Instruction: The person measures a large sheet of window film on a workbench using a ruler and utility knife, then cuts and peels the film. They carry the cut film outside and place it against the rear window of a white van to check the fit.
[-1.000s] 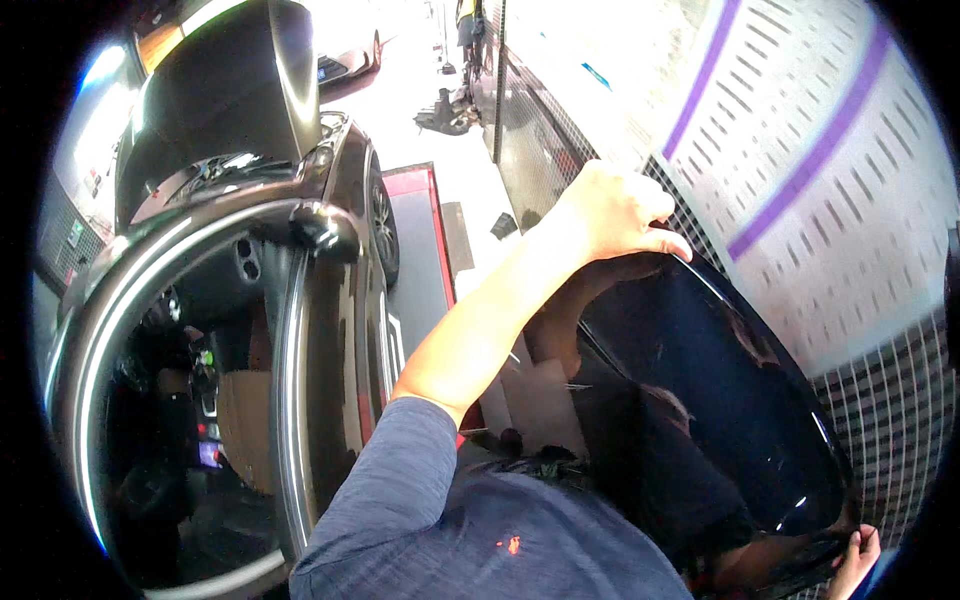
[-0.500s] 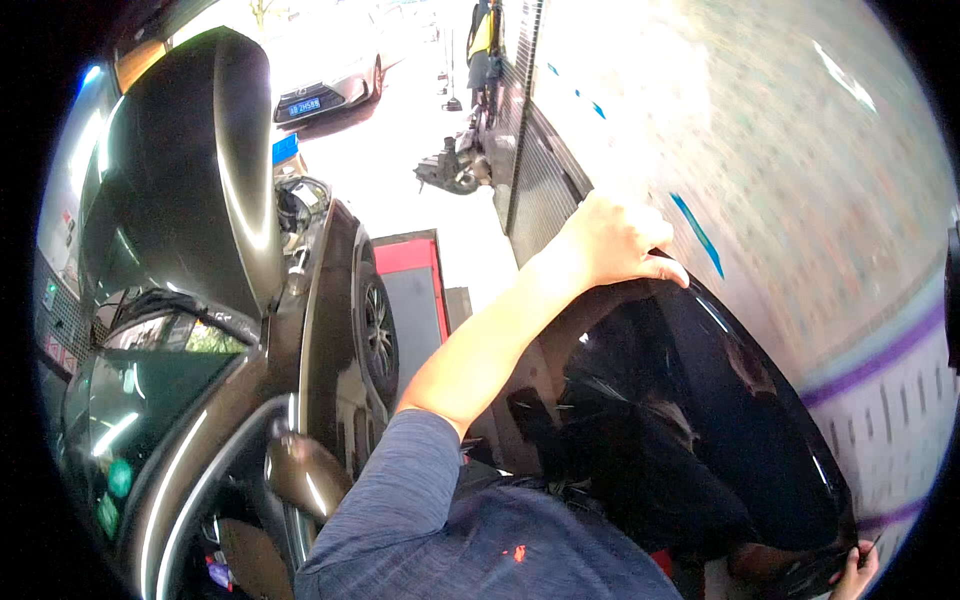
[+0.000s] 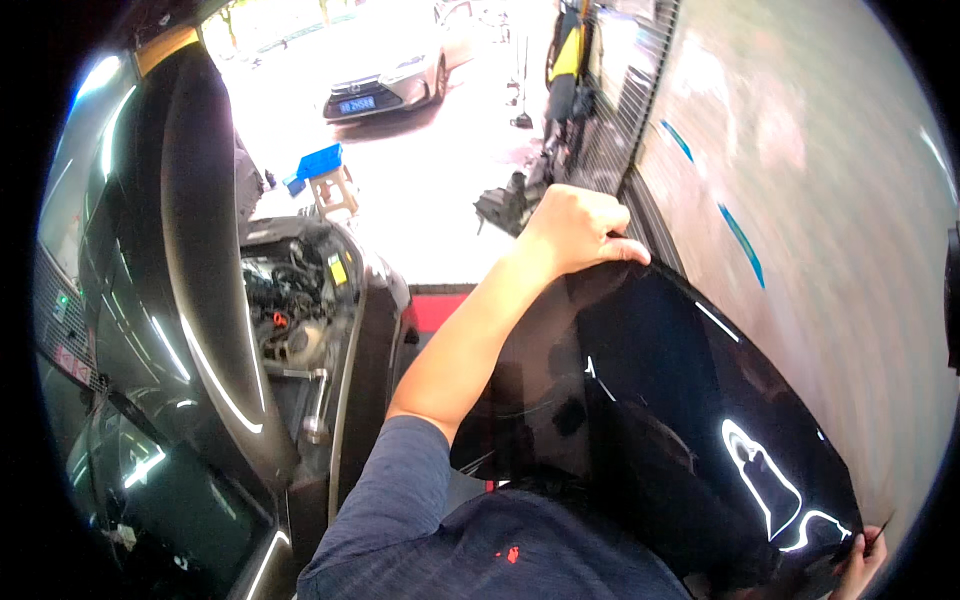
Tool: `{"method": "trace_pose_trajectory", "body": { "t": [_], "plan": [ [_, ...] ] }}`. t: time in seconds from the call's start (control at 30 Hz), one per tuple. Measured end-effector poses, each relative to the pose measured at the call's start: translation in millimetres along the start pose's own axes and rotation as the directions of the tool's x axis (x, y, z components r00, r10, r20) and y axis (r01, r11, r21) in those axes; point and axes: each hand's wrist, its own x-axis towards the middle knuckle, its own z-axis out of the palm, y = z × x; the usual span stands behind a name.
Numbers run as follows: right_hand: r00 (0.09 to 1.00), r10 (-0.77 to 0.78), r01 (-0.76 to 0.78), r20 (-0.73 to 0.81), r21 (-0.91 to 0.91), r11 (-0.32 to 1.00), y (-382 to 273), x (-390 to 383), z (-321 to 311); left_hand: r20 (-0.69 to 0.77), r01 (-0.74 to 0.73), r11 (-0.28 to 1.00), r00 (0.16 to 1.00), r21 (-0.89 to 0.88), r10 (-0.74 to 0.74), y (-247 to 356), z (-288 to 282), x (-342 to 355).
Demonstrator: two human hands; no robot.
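Left hand [image 3: 580, 230] is clamped on the far end of a big glossy black panel [image 3: 680, 400], fingers folded over the edge, thumb on the near side. Right hand [image 3: 865, 560] has the near right corner, fingers curled on the edge; partly cut off in my view, and I can't tell whether the thin dark tip past its fingers belongs to the panel. Panel lies across front and right, from the left hand at the far end to the right hand near me, light strips reflecting on it. My left: dark car with hood [image 3: 205, 250] up, engine bay [image 3: 295, 310] exposed. Past it, far: stool [image 3: 335, 195] with a blue box [image 3: 320, 160] on top, silver car [image 3: 395, 80] farther out, front toward me. Dark gear [image 3: 510, 200] on the floor just beyond the left hand. Right side: pale wall [image 3: 800, 200] with blue strips [image 3: 742, 245], close to the panel's right edge
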Motion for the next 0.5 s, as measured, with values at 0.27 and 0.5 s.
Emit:
{"method": "trace_pose_trajectory", "body": {
  "t": [0.27, 0.5],
  "plan": [
    [0.979, -0.160, 0.180, -0.126, 0.164, 0.970, -101.8, 221.5, 178.7, 0.003, 0.077, 0.982, 0.997, 0.172, -0.078, -269.7, -29.6, 30.2],
    [0.889, -0.457, 0.456, -0.034, 0.169, 0.874, -322.6, 362.3, 391.7, -0.055, 0.127, 0.961, 0.992, 0.246, -0.117, -532.9, -49.5, 7.7]
  ]
}}
